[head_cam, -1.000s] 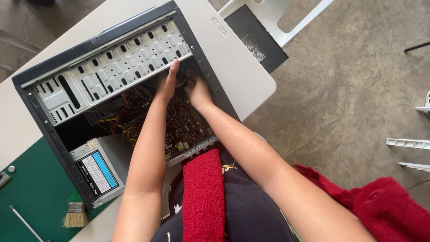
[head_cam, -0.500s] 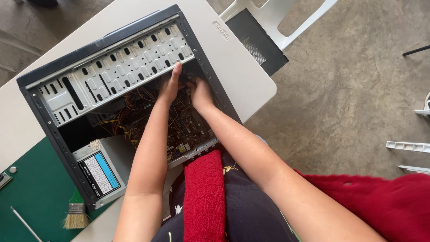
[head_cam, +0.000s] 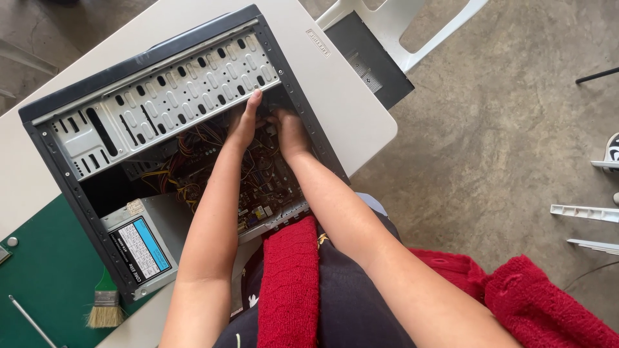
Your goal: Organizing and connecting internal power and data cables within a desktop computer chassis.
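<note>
Lying open-side-up, computer case (head_cam: 161, 103) diagonal across table (head_cam: 348, 109)

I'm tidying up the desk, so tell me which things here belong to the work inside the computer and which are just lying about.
In use:
- open computer case
- circuit board and wires inside it
- left hand and right hand, both reaching into the case

Lying about:
- small brush on the green mat
- thin metal rod
- dark side panel on the white chair
</note>
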